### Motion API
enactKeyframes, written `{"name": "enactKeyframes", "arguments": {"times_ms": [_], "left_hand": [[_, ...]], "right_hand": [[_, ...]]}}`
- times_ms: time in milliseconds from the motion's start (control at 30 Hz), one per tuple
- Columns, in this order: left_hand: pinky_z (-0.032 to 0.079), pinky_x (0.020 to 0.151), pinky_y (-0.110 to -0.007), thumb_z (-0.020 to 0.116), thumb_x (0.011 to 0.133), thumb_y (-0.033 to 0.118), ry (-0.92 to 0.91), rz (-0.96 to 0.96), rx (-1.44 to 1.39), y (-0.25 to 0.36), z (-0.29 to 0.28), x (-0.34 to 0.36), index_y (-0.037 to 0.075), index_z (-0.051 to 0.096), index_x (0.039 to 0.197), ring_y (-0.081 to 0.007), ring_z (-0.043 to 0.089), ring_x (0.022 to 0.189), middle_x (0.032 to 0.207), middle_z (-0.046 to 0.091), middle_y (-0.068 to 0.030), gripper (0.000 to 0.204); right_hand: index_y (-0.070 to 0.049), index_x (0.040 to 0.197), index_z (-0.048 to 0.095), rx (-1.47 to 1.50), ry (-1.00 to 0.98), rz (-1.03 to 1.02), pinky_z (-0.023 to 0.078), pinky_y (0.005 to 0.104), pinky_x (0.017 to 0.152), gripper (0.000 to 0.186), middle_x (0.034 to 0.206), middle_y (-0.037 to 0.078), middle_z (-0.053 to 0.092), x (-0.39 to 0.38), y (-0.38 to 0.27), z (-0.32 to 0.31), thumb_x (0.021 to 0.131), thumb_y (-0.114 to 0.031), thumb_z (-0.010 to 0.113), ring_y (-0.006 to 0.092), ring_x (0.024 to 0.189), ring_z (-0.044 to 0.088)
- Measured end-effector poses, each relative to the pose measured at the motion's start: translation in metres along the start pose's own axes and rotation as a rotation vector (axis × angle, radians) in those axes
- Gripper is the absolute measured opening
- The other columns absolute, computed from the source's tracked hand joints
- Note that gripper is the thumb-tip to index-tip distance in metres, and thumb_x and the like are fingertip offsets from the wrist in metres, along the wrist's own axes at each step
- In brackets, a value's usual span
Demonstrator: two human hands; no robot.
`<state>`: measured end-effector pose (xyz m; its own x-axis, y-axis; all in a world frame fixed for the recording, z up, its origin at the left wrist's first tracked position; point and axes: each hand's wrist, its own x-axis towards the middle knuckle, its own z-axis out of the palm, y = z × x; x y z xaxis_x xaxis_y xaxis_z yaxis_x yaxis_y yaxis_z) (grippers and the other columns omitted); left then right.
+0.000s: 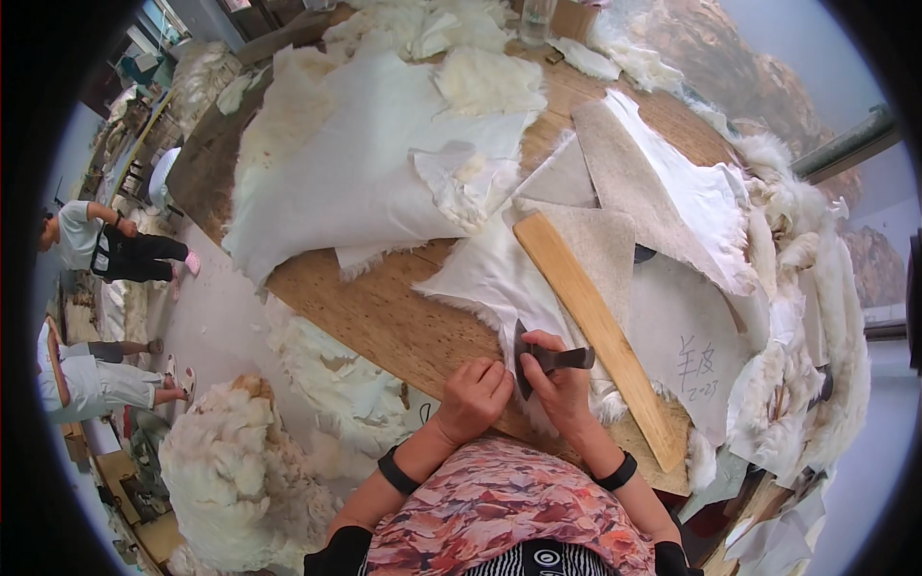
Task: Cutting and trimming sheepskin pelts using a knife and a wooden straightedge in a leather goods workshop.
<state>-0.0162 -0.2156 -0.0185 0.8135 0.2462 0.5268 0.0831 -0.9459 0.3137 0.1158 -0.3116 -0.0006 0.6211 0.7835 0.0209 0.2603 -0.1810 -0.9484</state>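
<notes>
My right hand (pixel 555 384) grips a dark metal cutting tool (pixel 567 358) with a short handle and a curved blade, which rests on the fringed edge of a white pelt (pixel 480 278). My left hand (pixel 473 394) is closed beside the blade, fingers curled down at the pelt's edge; what they hold, if anything, is hidden. A long pale wooden strip (pixel 595 336) lies diagonally to the right, over beige backing pieces (pixel 576 240). The brown wooden table (pixel 365 317) shows under and left of the pelt.
A large white hide (pixel 346 163) covers the upper left of the table. A grey marked sheet (pixel 691 326) and fleece strips (pixel 816 365) lie right. A glass (pixel 533 24) stands at the back. Fleece piles (pixel 240 461) sit lower left. Two people (pixel 125 250) are at the far left.
</notes>
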Motion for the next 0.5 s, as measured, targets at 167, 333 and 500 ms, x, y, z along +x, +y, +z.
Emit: {"name": "enactKeyframes", "arguments": {"times_ms": [167, 333, 500], "left_hand": [[0.051, 0.065, -0.036, 0.062, 0.065, 0.008, -0.012, -0.003, -0.017, 0.000, 0.000, 0.004, -0.003, 0.064, 0.086, -0.0263, 0.060, 0.080, 0.088, 0.062, -0.0116, 0.023], [0.051, 0.066, -0.036, 0.063, 0.065, 0.006, -0.023, -0.025, -0.041, 0.000, 0.002, 0.004, -0.002, 0.063, 0.084, -0.0270, 0.059, 0.080, 0.087, 0.061, -0.0116, 0.020], [0.051, 0.066, -0.035, 0.064, 0.068, 0.005, -0.024, -0.190, -0.123, 0.000, 0.002, 0.006, 0.002, 0.061, 0.083, -0.0271, 0.058, 0.079, 0.084, 0.059, -0.0098, 0.016]], "right_hand": [[-0.008, 0.110, 0.061, -0.055, 0.005, -0.011, 0.047, 0.0284, 0.056, 0.024, 0.085, 0.008, 0.065, 0.000, -0.001, 0.000, 0.087, -0.008, 0.065, 0.0151, 0.061, 0.059], [-0.002, 0.105, 0.064, -0.141, -0.089, 0.054, 0.047, 0.0267, 0.063, 0.021, 0.085, 0.007, 0.065, -0.005, -0.012, -0.006, 0.084, -0.004, 0.064, 0.0121, 0.072, 0.059], [-0.001, 0.104, 0.064, -0.153, -0.168, 0.087, 0.049, 0.0265, 0.065, 0.020, 0.088, 0.009, 0.066, -0.012, -0.010, -0.013, 0.084, -0.004, 0.063, 0.0133, 0.076, 0.061]]}}
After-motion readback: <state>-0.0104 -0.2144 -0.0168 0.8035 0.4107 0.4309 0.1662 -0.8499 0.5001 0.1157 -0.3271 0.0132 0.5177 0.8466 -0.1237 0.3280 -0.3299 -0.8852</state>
